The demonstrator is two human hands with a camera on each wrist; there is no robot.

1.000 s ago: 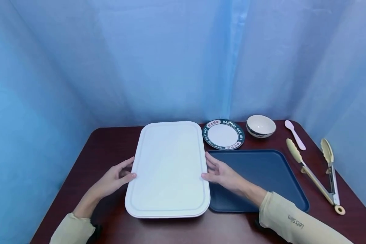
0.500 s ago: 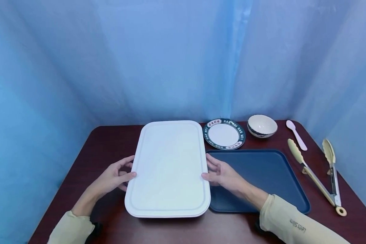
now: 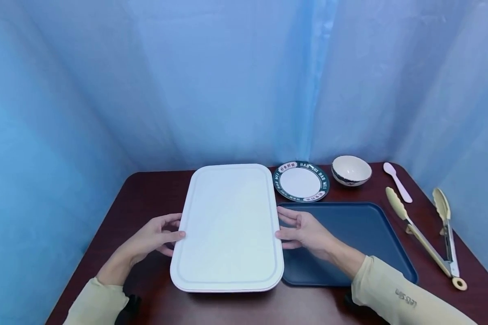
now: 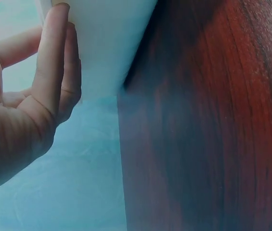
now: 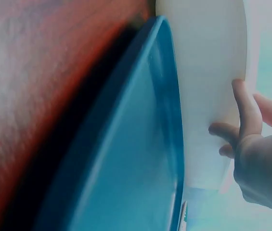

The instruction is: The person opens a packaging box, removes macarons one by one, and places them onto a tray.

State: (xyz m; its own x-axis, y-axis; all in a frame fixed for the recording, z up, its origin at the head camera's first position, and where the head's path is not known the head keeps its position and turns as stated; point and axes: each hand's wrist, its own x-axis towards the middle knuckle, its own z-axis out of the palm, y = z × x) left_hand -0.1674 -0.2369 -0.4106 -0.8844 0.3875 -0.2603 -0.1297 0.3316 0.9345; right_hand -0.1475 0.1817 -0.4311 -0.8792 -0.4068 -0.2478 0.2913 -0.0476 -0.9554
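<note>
A white rectangular storage box with its white lid [image 3: 229, 225] on stands left of the blue tray in the head view. My left hand [image 3: 156, 237] holds the lid's left edge, thumb on top and the other fingers below the rim. On the opposite edge, my right hand [image 3: 309, 232] has its thumb at the rim and its fingers against the side. The left wrist view shows left fingers [image 4: 51, 57] up at the rim, touching the pale box wall [image 4: 109, 43]. In the right wrist view, right fingers [image 5: 248, 113] reach the rim and the wall [image 5: 203, 72]. The box's inside is hidden.
Right of the box lies a dark blue tray [image 3: 349, 239], partly under my right forearm. Behind it are a green-rimmed plate [image 3: 300, 183] and a white bowl [image 3: 351, 170]. A pink spoon [image 3: 397, 183] and spread tongs [image 3: 429, 246] lie at the right table edge.
The box stays in place on the table while the whole head view shifts slightly. My right fingers have spread, one now showing below the thumb. My left fingers have shifted a little.
</note>
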